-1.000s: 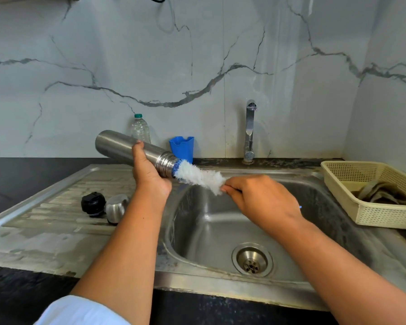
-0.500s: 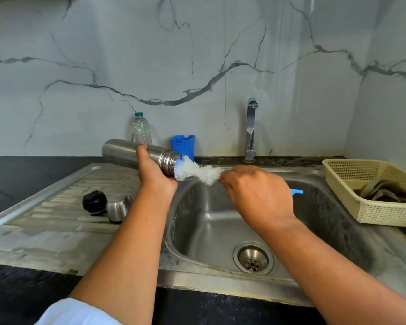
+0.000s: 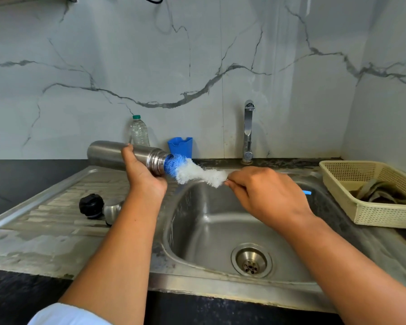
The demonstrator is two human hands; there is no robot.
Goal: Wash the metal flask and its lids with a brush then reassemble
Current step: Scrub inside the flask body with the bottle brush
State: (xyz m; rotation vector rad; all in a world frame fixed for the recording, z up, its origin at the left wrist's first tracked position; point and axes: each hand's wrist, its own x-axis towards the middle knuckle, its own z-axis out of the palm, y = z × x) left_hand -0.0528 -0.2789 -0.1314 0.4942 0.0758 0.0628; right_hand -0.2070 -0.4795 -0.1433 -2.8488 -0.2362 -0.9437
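now the left grip [image 3: 145, 178] is curling round the metal flask [image 3: 106, 152], holding it sideways over the sink [image 3: 209, 231] edge, mouth facing right. the right grip [image 3: 265, 195] is pinching the brush [image 3: 197, 174], whose blue bristles are sitting in the mouth. the black lid [image 3: 90, 205] and steel lid [image 3: 111, 208] are lying on the draining board [image 3: 45, 231].

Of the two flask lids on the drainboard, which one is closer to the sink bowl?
The shiny metal lid. The black lid sits right beside it on its other side, farther left from the sink bowl.
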